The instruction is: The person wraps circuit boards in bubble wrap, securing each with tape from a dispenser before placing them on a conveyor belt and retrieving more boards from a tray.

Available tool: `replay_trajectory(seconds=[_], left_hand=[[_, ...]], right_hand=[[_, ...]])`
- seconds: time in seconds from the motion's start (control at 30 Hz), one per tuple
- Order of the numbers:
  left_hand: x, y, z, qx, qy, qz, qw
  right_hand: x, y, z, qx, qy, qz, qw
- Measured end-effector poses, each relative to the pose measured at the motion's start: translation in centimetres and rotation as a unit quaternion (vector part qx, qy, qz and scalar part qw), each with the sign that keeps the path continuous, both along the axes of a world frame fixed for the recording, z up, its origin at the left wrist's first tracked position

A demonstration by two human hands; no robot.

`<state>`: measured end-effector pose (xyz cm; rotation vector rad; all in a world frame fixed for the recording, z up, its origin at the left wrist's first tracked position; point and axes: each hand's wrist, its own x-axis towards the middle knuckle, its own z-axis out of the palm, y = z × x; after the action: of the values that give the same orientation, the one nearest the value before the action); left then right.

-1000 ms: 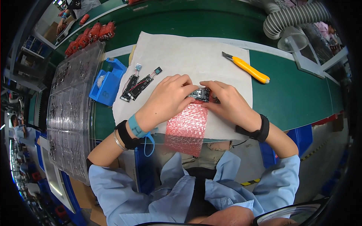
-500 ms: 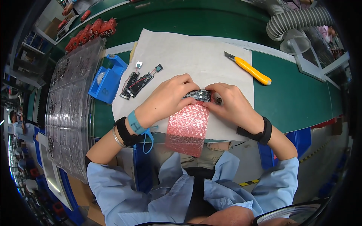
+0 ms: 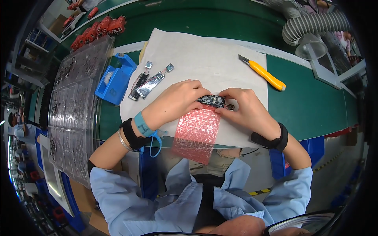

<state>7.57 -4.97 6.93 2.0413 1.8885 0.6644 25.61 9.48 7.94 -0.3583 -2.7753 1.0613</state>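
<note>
Presently I log my left hand (image 3: 173, 103) and right hand (image 3: 246, 112) pinching one small dark circuit board (image 3: 211, 101) at the top of a pink bubble-wrap bag (image 3: 195, 133). Far right on the white cloth (image 3: 204, 59): a yellow utility knife (image 3: 262, 72).

My green bench (image 3: 315, 102) carries a white sheet (image 3: 204, 59) at centre, a blue tape dispenser (image 3: 116, 78) and clear trays (image 3: 73, 110) at left, and a yellow knife (image 3: 262, 72) upper right.

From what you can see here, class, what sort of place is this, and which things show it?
Probably an electronics assembly bench: both hands hold a small circuit board over a pink bubble bag, clear trays of parts sit at the left, and a grey extraction hose hangs above the green mat.
</note>
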Motion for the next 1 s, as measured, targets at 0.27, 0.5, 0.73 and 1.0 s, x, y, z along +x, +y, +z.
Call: replay_trajectory(seconds=[0.27, 0.5, 0.73, 1.0], left_hand=[[-0.4, 0.2, 0.2, -0.031, -0.024, -0.002, 0.999], [-1.2, 0.3, 0.0, -0.052, -0.065, 0.007, 0.996], [-1.2, 1.3, 0.2, -0.077, -0.053, 0.032, 0.995], [-3.0, 3.9, 1.3, -0.242, -0.087, 0.014, 0.966]], right_hand=[[-0.3, -0.4, 0.1, 0.019, -0.018, -0.013, 1.0], [-0.5, 0.1, 0.5, 0.035, -0.033, 0.009, 0.999], [-1.8, 2.0, 0.0, -0.061, -0.051, 0.022, 0.997], [-4.3, 3.7, 0.5, -0.169, -0.215, 0.048, 0.961]])
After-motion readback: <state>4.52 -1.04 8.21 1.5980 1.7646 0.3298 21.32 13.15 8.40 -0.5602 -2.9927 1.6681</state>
